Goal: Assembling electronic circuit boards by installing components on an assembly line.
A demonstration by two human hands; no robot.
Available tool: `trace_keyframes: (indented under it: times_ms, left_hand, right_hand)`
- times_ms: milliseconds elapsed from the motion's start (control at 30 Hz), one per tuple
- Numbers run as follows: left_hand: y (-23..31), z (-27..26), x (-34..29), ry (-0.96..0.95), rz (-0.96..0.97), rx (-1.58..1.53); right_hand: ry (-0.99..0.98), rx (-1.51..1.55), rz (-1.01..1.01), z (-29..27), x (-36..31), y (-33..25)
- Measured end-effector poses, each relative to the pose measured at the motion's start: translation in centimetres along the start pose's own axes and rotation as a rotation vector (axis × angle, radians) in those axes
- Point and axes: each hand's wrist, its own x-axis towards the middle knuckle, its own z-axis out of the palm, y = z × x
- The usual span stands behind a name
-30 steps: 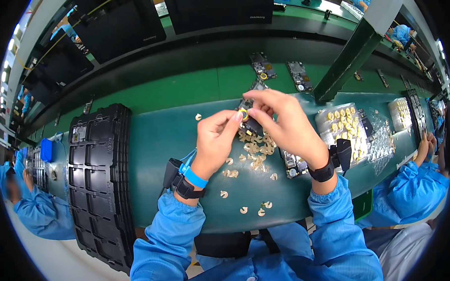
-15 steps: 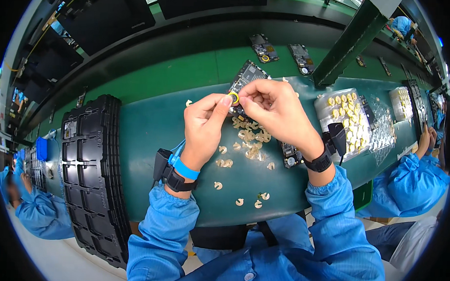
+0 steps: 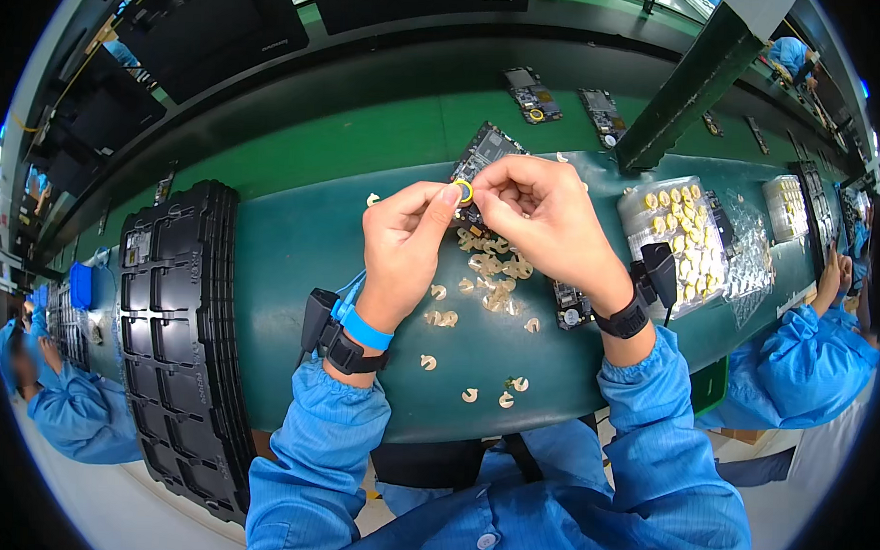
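Observation:
My left hand (image 3: 400,237) pinches a small dark disc with a yellow rim, which looks like a coin cell (image 3: 464,191), between thumb and forefinger. Close against the disc's right side is my right hand (image 3: 549,216), thumb and forefinger closed together; whatever lies between those fingertips is hidden. Under both hands, a circuit board (image 3: 485,149) lies tilted on the green mat, partly covered. Just below are many cream notched paper-like discs (image 3: 498,267), heaped and scattered toward the near edge. A second board (image 3: 572,304) shows partly beneath my right wrist.
A clear tray (image 3: 679,235) of yellow-rimmed discs stands right, beside crumpled clear plastic (image 3: 749,252). Stacked black trays (image 3: 176,343) stand left. Boards (image 3: 532,94) lie on the green strip behind, near a slanted green post (image 3: 694,85). Co-workers (image 3: 791,365) sit at both sides.
Both hands keep nearly the same pose around the disc. The boards on the far green strip have shifted slightly to the right.

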Motion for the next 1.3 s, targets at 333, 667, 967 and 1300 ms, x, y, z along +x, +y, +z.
trace_keyframes:
  times_ms: [333,667,967,1300]
  left_hand:
    - [-0.5,0.8,-0.3,0.1,0.089,0.033]
    - [-0.5,0.5,-0.5,-0.002,0.145,0.13]
    - [-0.1,-0.1,0.3,0.192,0.118,-0.071]
    - [0.0,1.0,-0.2,0.091,0.466,0.548]
  right_hand:
    - [0.041,-0.025,-0.017,0.2,-0.6,0.3]
    - [0.023,0.117,0.053,0.5,-0.9,0.1]
    - [-0.35,-0.106,0.11,-2.0,-0.8,-1.4]
    - [0.019,0.209,0.141,0.4,-0.2,0.4]
